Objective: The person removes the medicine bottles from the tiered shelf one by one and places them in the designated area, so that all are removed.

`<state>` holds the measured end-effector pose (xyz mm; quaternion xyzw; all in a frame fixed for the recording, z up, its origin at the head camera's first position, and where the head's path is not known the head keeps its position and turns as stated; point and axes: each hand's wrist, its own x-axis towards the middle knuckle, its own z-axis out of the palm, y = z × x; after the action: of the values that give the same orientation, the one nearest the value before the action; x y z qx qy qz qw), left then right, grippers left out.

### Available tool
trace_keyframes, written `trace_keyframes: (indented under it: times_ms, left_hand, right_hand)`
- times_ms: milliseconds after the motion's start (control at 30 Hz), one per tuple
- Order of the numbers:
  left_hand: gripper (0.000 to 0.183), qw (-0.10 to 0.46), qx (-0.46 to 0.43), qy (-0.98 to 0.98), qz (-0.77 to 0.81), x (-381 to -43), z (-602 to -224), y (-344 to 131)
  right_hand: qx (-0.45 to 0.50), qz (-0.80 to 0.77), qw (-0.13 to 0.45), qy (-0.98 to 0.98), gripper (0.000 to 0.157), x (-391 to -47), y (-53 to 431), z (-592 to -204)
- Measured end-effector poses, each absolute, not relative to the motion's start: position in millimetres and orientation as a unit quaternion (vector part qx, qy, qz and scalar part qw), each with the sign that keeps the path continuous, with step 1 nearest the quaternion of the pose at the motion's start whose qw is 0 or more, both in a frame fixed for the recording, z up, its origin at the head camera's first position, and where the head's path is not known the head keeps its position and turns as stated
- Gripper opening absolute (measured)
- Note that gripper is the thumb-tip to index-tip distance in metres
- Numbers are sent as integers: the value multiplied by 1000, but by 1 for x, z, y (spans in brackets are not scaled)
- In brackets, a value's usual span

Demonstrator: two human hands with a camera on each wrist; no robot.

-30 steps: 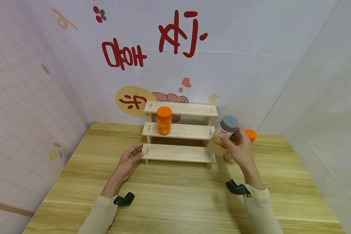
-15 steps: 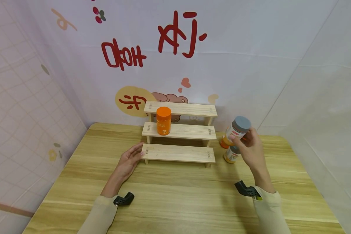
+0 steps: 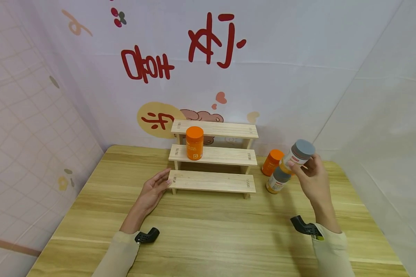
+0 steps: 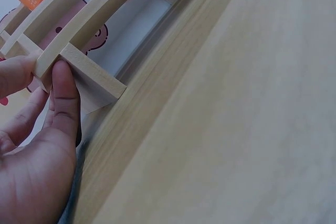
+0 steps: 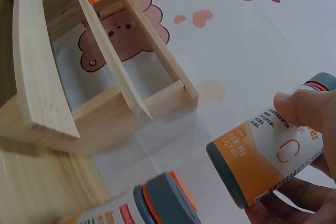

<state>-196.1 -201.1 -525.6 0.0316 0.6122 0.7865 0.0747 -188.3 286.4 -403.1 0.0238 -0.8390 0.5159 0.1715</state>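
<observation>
Left hand (image 3: 154, 188) pinches the wooden shelf (image 3: 211, 181) low, and I have the right hand (image 3: 313, 177) gripping a tilted grey-lidded bottle (image 3: 298, 154)!

Rack (image 3: 213, 128): pale wood, three-stepped, upright; the left hand (image 3: 154, 192) pinches the left end of its lowest shelf (image 3: 211, 181). Orange jar (image 3: 195, 145): capped, upright, left of centre on the middle shelf (image 3: 225, 155). Held jar (image 3: 296, 157): grey lid on, white-and-orange label, tilted, gripped by the right hand (image 3: 316, 182), raised, right of the rack. Near it: second grey-lidded jar (image 3: 276, 183), upright.
</observation>
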Motion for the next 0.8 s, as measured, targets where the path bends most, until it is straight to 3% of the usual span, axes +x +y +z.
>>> trace_keyframes:
  times_ms: [800]
  left_hand:
    - [65,75,18,613,786,-196,-524,-200]
  right_hand:
    - [-52,477,158,-863,62,-181,337,-422]
